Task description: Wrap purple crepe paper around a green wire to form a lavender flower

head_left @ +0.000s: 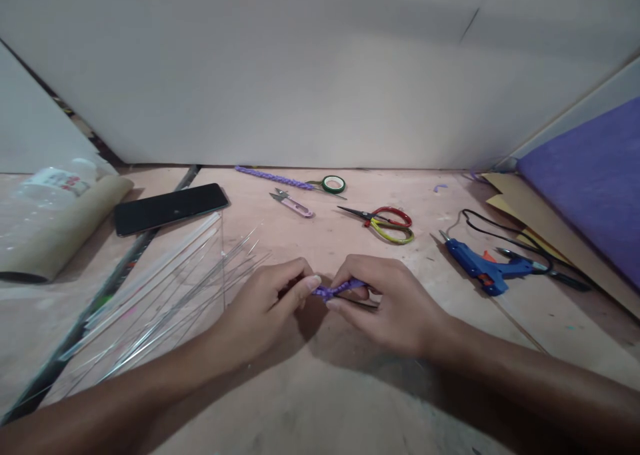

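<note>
Both hands meet low over the middle of the table, pinching a small piece of purple ruffled strip [327,292]. My left hand [270,301] has its thumb and fingertips closed on the strip's left part. With thumb and forefinger, my right hand [387,301] grips the right part, where a thin dark wire or stem [357,301] runs back under the palm. The ends inside both hands are hidden. Beyond them lie red-and-yellow-handled scissors [385,223], pink thread snips [291,204], and a purple-wrapped stem [274,177] beside a roll of green tape [333,184].
On the left are clear sticks and thin wires [165,295], a black phone [171,209], a cardboard tube [75,228] and a plastic bottle [60,185]. A blue glue gun [483,265] with its cord lies right, near brown card [555,235] and a purple sheet [590,181].
</note>
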{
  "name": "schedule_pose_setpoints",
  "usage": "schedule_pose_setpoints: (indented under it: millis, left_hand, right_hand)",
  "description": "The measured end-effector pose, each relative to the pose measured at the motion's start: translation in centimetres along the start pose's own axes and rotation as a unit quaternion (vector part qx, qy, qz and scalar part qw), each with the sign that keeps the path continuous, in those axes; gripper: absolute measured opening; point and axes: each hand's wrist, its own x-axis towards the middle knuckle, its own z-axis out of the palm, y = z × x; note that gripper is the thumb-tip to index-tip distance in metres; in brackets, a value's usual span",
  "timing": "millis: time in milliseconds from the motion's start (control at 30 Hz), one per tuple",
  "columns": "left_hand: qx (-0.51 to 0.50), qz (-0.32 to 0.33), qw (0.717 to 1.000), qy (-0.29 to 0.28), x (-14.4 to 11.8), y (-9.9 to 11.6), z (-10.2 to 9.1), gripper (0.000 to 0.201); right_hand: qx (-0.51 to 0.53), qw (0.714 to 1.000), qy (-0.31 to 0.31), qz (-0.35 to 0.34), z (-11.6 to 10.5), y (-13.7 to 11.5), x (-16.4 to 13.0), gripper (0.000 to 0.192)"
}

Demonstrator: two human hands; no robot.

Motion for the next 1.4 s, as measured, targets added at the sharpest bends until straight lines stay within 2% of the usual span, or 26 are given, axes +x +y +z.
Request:
schedule_pose_setpoints:
  millis: [100, 200, 367, 567, 733, 1167, 1400]
  left_hand:
    - [0.007, 0.010, 1.000, -0.006, 0.0, 0.0, -0.1, 0.045]
    - [0.006, 0.029, 1.000, -0.007, -0.2, 0.0, -0.3, 0.047]
    - [-0.019, 0.082, 0.996, -0.023, -0.9, -0.2, -0.7, 0.018]
    - [0.029, 0.132, 0.991, 0.010, -1.0, -0.3, -0.7, 0.009]
    - [0.050, 0.118, 0.991, 0.033, -0.7, -0.2, -0.8, 0.007]
    - [0.082, 0.134, 0.987, 0.036, -0.5, 0.4, -0.9, 0.024]
    - [0.086, 0.136, 0.987, 0.023, -0.5, 0.0, -1.0, 0.039]
  right_hand:
    - [-0.027, 0.998, -0.006, -0.048, -0.1, -0.1, -0.1, 0.004]
    - [-0.034, 0.997, -0.002, -0.063, -0.3, -0.2, 0.0, 0.005]
    - [-0.016, 0.998, 0.002, -0.063, -0.7, -0.4, 0.1, 0.006]
    - [-0.004, 0.999, -0.010, -0.042, -1.3, -0.6, 0.2, 0.005]
    - [-0.023, 0.999, -0.008, -0.041, -1.8, -0.6, 0.4, 0.003]
    - [-0.060, 0.993, -0.001, -0.100, -2.1, -0.6, 0.3, 0.003]
    - [-0.063, 0.991, 0.004, -0.119, -2.1, -0.6, 0.2, 0.003]
